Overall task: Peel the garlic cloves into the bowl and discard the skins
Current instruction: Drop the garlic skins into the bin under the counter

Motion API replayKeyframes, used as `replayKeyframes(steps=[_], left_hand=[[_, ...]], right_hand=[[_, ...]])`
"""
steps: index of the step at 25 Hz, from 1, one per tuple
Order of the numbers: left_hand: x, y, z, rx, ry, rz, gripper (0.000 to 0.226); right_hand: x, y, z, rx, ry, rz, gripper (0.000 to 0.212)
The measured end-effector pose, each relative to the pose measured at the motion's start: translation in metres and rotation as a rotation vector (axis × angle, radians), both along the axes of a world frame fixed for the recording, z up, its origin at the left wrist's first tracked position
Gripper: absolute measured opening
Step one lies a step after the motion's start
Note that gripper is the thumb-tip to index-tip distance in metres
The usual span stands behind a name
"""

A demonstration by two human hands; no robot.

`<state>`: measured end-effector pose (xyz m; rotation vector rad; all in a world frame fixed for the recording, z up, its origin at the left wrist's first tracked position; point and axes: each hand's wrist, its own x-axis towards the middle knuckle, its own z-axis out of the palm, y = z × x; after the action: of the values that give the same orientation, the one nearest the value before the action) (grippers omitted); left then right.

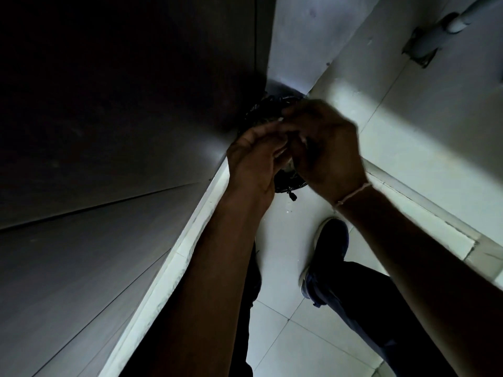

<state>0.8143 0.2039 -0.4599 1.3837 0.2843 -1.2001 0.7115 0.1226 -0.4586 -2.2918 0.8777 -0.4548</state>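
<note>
Left hand (254,161), right hand (325,148) meeting over dark bin (272,107) (contents unclear).

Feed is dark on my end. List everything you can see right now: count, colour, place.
Dark round bin with black liner: one, black, on the floor in the corner, under the hands.
White tiled floor: one, pale, lower centre.
Dark cabinet panels: grey-black, left.
Grey pipe with wall bracket: one, top right.
Dark blue shoe: one, on the floor.
Pale wrist thread: one, right wrist.
Left hand: over the bin, contents unclear.
Right hand: fingers curled against the left, blurred.
</note>
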Motion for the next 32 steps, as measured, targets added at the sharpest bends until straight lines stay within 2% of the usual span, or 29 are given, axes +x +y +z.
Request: replayKeyframes(steps=[3,7,10,13,17,20,21,23,25,26,32], left_hand=[[-0.008,0.004,0.022,0.007,-0.101,-0.068,0.024],[-0.026,0.021,0.063,0.085,-0.253,-0.06,0.017],[-0.034,0.028,0.116,0.152,-0.332,-0.064,0.012],[-0.036,0.032,0.189,0.171,-0.402,-0.116,0.018],[-0.038,0.038,0.287,0.127,-0.504,-0.255,0.025],[-0.04,0.037,0.361,0.115,-0.595,-0.329,0.018],[-0.043,0.036,0.383,0.107,-0.628,-0.381,0.026],[-0.048,0.033,0.422,0.061,-0.689,-0.499,0.032],[-0.056,0.03,0.454,-0.017,-0.72,-0.605,0.011],[-0.061,0.028,0.467,-0.056,-0.735,-0.663,0.004],[-0.134,0.015,0.541,-0.341,-0.941,-1.008,0.021]], right_hand=[[-0.009,0.009,0.01,0.084,0.194,-0.105,0.019],[-0.023,0.015,0.064,0.174,0.065,-0.277,0.015],[-0.029,0.031,0.111,0.124,0.184,-0.287,0.03],[-0.033,0.037,0.183,0.199,0.134,-0.325,0.02],[-0.043,0.041,0.292,0.286,0.015,-0.307,0.028],[-0.053,0.046,0.37,0.206,0.008,-0.39,0.042],[-0.062,0.048,0.393,0.149,-0.011,-0.411,0.042],[-0.083,0.054,0.43,0.07,-0.06,-0.455,0.031],[-0.109,0.061,0.46,0.07,-0.077,-0.496,0.011],[-0.12,0.064,0.473,0.066,-0.084,-0.517,0.012],[-0.201,0.104,0.542,-0.113,-0.166,-0.713,0.015]])
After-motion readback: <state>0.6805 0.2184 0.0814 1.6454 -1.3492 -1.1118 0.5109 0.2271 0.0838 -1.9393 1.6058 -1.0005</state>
